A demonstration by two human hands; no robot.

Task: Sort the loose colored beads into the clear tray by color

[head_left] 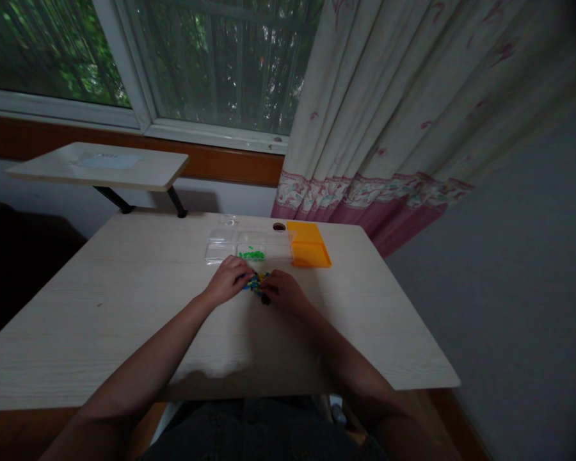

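Note:
A small heap of blue, yellow, green and black pieces (255,282) lies on the table between my hands. My left hand (228,280) rests at the heap's left side, its fingers curled in and touching the pieces. From the right, my right hand (284,291) reaches into the heap with its fingertips pressed together. Anything between the fingers of either hand is too small to make out. Just beyond them stands a clear plastic compartment box (221,251), with small bright green pieces (252,255) in a middle compartment.
An open yellow-orange tray (311,244) sits right of the clear box, near a round hole (279,226) in the tabletop (139,288). A raised shelf (158,168) on black legs stands at the back left. A curtain (365,147) hangs behind the table.

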